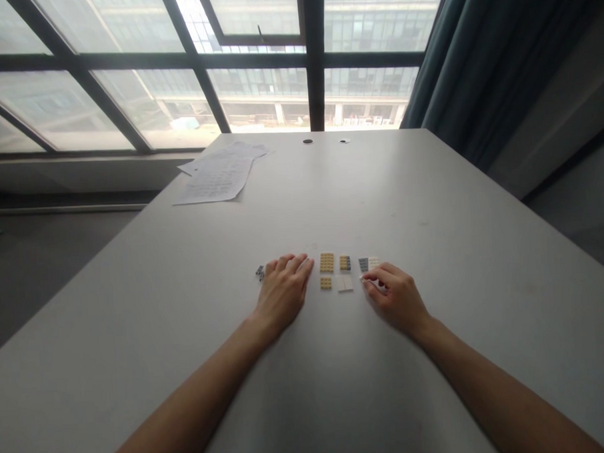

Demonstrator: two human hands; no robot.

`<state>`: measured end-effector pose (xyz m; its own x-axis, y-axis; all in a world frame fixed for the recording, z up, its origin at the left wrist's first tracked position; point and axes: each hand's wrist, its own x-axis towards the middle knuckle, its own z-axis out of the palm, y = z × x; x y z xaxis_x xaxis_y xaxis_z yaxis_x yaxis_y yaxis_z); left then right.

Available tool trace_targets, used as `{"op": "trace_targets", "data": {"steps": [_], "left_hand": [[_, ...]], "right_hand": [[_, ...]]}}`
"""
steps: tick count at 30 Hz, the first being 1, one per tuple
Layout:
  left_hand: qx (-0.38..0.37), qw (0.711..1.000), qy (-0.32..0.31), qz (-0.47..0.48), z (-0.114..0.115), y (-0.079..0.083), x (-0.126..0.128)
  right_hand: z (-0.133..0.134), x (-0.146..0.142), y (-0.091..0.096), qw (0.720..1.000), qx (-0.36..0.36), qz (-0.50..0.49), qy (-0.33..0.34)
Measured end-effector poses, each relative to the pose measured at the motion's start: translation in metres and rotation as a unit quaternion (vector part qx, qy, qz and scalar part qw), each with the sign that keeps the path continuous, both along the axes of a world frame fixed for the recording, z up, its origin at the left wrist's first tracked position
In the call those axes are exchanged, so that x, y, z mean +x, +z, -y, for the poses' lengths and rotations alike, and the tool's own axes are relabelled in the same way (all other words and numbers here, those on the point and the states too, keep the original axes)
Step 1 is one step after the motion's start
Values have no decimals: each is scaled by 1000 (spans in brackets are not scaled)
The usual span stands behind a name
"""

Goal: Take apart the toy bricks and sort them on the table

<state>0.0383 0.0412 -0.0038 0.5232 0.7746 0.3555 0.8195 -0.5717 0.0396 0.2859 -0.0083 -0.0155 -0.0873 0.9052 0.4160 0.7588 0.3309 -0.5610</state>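
Observation:
My left hand (283, 284) lies palm down on the white table, fingers stretched out. Small grey and black pieces (260, 273) poke out at its left side. To its right are a tan studded brick plate (326, 262), a smaller tan plate (325, 283), a tan-and-grey plate (344, 263) and smooth white tiles (344, 283). My right hand (392, 292) pinches a small white piece (362, 278) between thumb and forefinger; its exact shape is too small to tell. Just beyond those fingers lie a dark grey studded plate (364, 264) and a white studded plate (373, 263), side by side.
Printed paper sheets (214, 180) rest at the far left of the table (331, 198). Two round cable holes (307, 141) sit near its far edge. Behind stands a framed window (266, 94), with a dark curtain (455, 66) on the right.

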Motion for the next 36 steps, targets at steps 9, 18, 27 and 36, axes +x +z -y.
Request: {"op": "trace_targets", "data": {"steps": [9, 18, 27, 36], "left_hand": [[-8, 1000, 0, 31, 23, 4, -14], [-154, 920, -91, 348, 74, 11, 8], [-179, 862, -47, 471, 82, -4, 19], [-146, 911, -107, 371, 74, 2, 9]], "right_hand": [[-1, -2, 2, 1000, 14, -6, 5], [6, -12, 12, 986, 9, -164, 6], [34, -63, 8, 865, -260, -395, 169], [32, -58, 6, 902, -218, -354, 113]]}}
